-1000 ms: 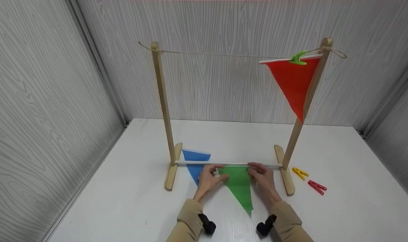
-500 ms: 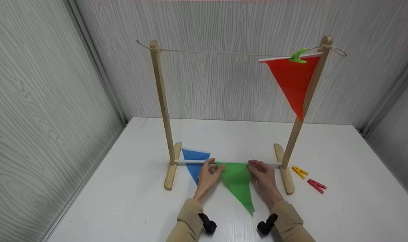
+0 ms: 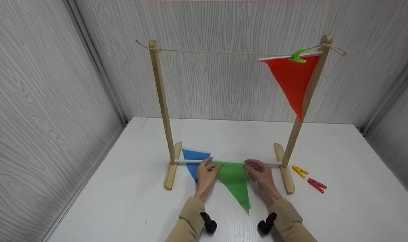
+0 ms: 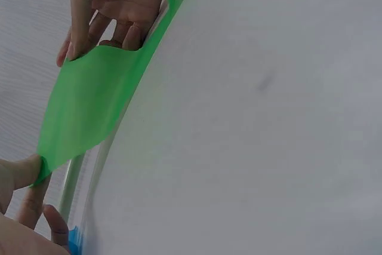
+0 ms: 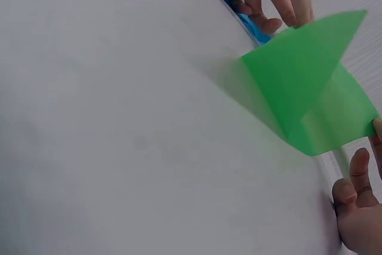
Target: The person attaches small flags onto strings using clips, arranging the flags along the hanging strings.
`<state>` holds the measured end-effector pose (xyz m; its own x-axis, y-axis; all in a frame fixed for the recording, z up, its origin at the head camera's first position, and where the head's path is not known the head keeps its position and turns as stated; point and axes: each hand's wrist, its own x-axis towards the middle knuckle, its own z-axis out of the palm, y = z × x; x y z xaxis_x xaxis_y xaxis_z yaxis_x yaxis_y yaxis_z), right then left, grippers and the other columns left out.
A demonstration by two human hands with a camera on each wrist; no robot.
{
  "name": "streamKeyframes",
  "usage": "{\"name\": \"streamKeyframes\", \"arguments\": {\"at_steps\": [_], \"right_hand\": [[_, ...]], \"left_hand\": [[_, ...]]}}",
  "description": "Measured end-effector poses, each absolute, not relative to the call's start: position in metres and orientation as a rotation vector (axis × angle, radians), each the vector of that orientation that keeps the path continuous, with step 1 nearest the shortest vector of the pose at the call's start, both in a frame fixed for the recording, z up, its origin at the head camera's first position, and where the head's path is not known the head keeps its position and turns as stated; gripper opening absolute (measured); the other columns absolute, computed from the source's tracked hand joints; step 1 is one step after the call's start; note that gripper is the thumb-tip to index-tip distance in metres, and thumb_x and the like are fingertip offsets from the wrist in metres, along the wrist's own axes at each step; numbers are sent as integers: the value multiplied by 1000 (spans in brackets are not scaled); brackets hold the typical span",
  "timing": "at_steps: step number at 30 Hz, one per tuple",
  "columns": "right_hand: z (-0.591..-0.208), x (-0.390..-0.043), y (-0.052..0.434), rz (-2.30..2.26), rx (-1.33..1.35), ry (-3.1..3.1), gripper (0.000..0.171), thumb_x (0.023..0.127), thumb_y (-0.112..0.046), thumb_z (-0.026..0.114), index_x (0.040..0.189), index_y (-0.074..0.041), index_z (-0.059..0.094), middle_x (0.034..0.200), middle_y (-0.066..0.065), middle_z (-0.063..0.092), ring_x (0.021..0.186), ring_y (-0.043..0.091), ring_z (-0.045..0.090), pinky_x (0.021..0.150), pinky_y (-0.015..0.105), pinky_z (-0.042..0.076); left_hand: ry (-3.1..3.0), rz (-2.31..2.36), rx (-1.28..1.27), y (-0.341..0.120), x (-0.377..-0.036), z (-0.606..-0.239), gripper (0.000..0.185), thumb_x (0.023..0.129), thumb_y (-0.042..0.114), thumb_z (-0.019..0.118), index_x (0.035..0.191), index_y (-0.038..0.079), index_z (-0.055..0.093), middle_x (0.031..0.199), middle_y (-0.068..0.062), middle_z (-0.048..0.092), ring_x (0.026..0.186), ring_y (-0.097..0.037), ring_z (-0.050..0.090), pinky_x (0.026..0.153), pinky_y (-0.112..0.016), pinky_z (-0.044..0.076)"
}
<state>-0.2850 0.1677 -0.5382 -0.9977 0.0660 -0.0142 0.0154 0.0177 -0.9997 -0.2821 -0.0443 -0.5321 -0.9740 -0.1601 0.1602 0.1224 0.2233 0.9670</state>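
Note:
A green triangular flag (image 3: 234, 181) is held in front of the stand's low crossbar, its tip toward me. My left hand (image 3: 206, 176) pinches its upper left corner between thumb and finger. At the upper right corner my right hand (image 3: 262, 177) pinches the cloth the same way. The left wrist view shows the green flag (image 4: 89, 100) stretched between both hands, the left hand (image 4: 21, 207) at the lower left. In the right wrist view the flag's tip curls up. A blue flag (image 3: 194, 155) lies under the crossbar, partly hidden by my left hand.
A wooden stand with a left post (image 3: 161, 101), a right post (image 3: 293, 141) and a white crossbar (image 3: 187, 161) holds a string (image 3: 217, 52). A green clothespin (image 3: 297, 56) clips a red flag (image 3: 293, 80) there. Yellow (image 3: 300, 171) and red clothespins (image 3: 317, 185) lie right.
Both hands have shifted slightly left with the green flag. The left thumb and fingers have slid outward to the flag's left corner.

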Motion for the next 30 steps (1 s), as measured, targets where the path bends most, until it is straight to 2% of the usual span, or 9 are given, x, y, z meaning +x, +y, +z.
{"name": "streamKeyframes", "arguments": {"at_steps": [5, 9, 12, 14, 20, 25, 28, 30], "right_hand": [[-536, -287, 166, 2118, -43, -2192, 25, 99, -9, 64, 121, 2, 67, 87, -1, 69, 70, 8, 56, 53, 19, 41], [-532, -286, 166, 2138, -45, -2161, 28, 98, -7, 64, 125, 3, 66, 85, -1, 71, 67, 7, 56, 49, 18, 39], [-529, -287, 166, 2130, -37, -2154, 30, 97, -7, 65, 126, 3, 66, 84, -2, 71, 68, 7, 58, 49, 18, 40], [-527, -288, 166, 2105, -27, -2162, 30, 97, -8, 66, 125, 4, 66, 84, -3, 72, 68, 6, 58, 51, 17, 41], [-525, -290, 170, 2008, 31, -2189, 26, 96, -7, 68, 119, 4, 69, 85, 1, 73, 70, 8, 60, 62, 18, 45], [-523, -288, 172, 1986, 38, -2190, 25, 94, -4, 69, 117, 6, 69, 85, 4, 75, 69, 12, 62, 62, 18, 47], [-521, -287, 173, 1978, 6, -2210, 25, 95, -6, 69, 117, 5, 69, 84, 2, 75, 70, 12, 62, 61, 18, 45], [-519, -285, 174, 1992, -13, -2215, 26, 95, -7, 69, 118, 3, 69, 83, -1, 74, 71, 12, 62, 59, 18, 44]], "left_hand": [[-2254, -1841, 71, -44, -281, -525, 47, 90, 13, 75, 130, -9, 60, 103, -23, 75, 106, -33, 67, 93, -44, 55], [-2248, -1864, 85, -44, -280, -520, 49, 91, 13, 75, 133, -6, 59, 98, -20, 76, 90, -21, 66, 84, -35, 54], [-2232, -1865, 56, -43, -280, -516, 46, 91, 12, 74, 131, -5, 60, 95, -20, 77, 83, -15, 63, 79, -32, 52], [-2219, -1883, 52, -42, -281, -514, 44, 91, 12, 74, 130, -5, 61, 94, -19, 77, 82, -16, 65, 81, -33, 53], [-2186, -1972, 83, -40, -281, -507, 34, 95, 18, 71, 121, -3, 66, 97, -20, 77, 96, -26, 73, 93, -43, 55], [-2154, -2042, 102, -37, -272, -489, 25, 98, 17, 66, 109, -6, 69, 98, -25, 76, 96, -33, 72, 89, -40, 55], [-2144, -2082, 117, -36, -271, -488, 24, 99, 15, 65, 107, -7, 69, 99, -26, 75, 91, -30, 71, 84, -39, 55], [-2130, -2103, 116, -35, -278, -498, 24, 98, 17, 67, 106, -6, 69, 98, -23, 75, 86, -21, 70, 81, -37, 55]]}}
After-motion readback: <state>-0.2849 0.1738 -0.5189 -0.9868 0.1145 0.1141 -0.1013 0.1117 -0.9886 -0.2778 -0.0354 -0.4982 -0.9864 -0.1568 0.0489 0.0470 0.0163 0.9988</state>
